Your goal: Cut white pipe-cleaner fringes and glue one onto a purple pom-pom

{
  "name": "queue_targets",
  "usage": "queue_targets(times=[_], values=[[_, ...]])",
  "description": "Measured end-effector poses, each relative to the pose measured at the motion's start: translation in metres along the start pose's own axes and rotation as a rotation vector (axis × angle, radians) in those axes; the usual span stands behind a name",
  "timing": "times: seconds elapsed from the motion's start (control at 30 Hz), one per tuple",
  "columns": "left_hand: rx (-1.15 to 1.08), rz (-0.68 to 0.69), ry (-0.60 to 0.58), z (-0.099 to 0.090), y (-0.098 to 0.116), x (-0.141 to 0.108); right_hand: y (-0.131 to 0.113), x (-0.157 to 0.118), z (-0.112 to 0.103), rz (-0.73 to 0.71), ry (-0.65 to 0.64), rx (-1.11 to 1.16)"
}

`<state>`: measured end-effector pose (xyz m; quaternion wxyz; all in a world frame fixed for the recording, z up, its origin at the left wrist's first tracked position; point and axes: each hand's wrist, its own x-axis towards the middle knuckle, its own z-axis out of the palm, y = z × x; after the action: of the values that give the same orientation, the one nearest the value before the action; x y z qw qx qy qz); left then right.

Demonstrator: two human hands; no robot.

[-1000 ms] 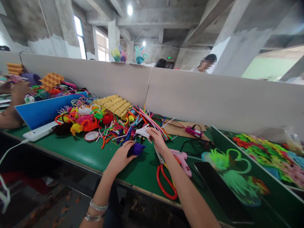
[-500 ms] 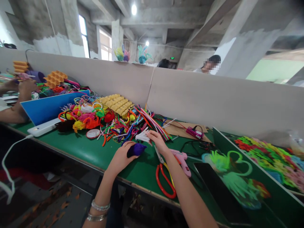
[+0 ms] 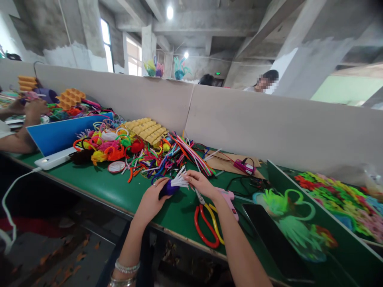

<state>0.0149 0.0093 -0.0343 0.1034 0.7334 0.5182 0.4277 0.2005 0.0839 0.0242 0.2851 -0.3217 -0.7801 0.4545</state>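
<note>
Low over the green table [image 3: 98, 184], my left hand [image 3: 154, 199] is closed around a dark purple fuzzy piece [image 3: 168, 189], which looks like wound pipe cleaner. My right hand [image 3: 201, 182] pinches a fanned bunch of white pipe cleaners [image 3: 180, 178]. The white bunch overlaps the right end of the purple piece; whether the two are joined I cannot tell. Below my right hand lie scissors [image 3: 206, 227] with red and yellow handles. A pink glue gun [image 3: 229, 197] sits partly behind my right forearm.
Behind my hands lie loose pipe cleaners [image 3: 196, 154] and a yellow egg-crate sheet [image 3: 146, 129]. At right are a black phone [image 3: 272, 239], green pipe-cleaner figures [image 3: 299, 223] and a dividing board [image 3: 317, 211]. A blue board [image 3: 68, 133] separates off another person's hands [image 3: 34, 109].
My right hand has brought the white bunch left and down against the purple piece. My left hand still holds the purple piece, nearly in place.
</note>
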Motion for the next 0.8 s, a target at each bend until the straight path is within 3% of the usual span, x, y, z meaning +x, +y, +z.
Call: queue_targets(times=[0.2, 0.43, 0.8], values=[[0.082, -0.008, -0.039, 0.006, 0.003, -0.003, -0.001, -0.009, 0.004, -0.027, 0.09, -0.111], [-0.065, -0.016, -0.046, 0.01, -0.001, 0.001, -0.003, -0.014, 0.016, -0.067, 0.095, -0.096], [-0.188, -0.084, -0.107, 0.0, -0.002, 0.007, 0.0, -0.018, 0.025, -0.036, 0.14, -0.028]])
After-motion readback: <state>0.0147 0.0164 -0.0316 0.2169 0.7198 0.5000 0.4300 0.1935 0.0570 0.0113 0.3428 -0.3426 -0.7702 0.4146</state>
